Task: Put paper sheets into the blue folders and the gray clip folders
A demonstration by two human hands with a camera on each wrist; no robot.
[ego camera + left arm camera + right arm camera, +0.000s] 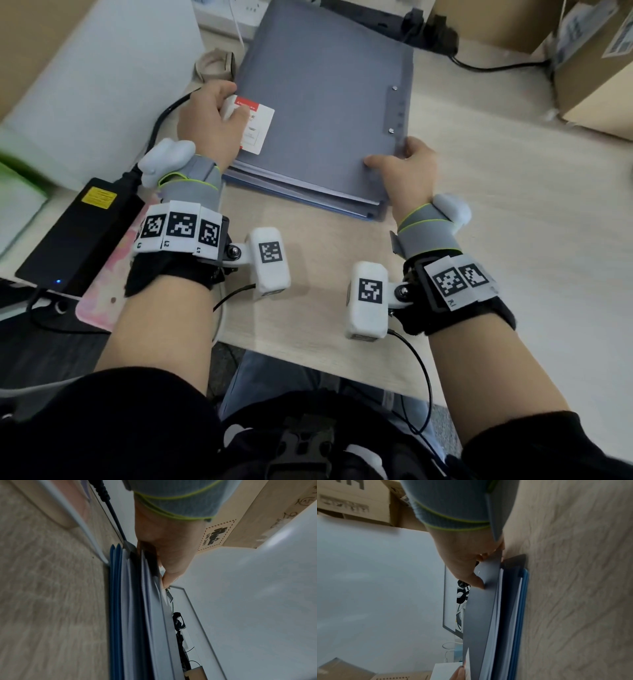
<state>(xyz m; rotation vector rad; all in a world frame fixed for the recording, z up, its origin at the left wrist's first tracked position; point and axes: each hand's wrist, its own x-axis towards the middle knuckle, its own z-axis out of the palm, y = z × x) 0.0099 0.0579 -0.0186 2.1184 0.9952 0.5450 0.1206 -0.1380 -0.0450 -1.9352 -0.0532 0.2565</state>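
A gray clip folder (318, 102) with a white and red label (255, 126) lies closed on top of a stack on the wooden table. Blue folders (301, 200) show at the stack's near edge beneath it. My left hand (209, 116) grips the folder's left edge, thumb on the label. My right hand (407, 168) grips the right edge near the clip rivets, thumb on the cover. In the right wrist view the thumb of that hand (464, 555) pinches the gray cover (481, 608) above white paper sheets (498, 601) and a blue folder (521, 608). The left wrist view shows my left hand (168, 555) beside the blue folders (115, 601).
A black power adapter (78, 240) and a pink pad (102, 298) lie at the left. A white box (102, 85) stands at the back left, cardboard boxes (596, 68) at the back right. A tape roll (215, 65) and a black cable (479, 65) lie behind the stack.
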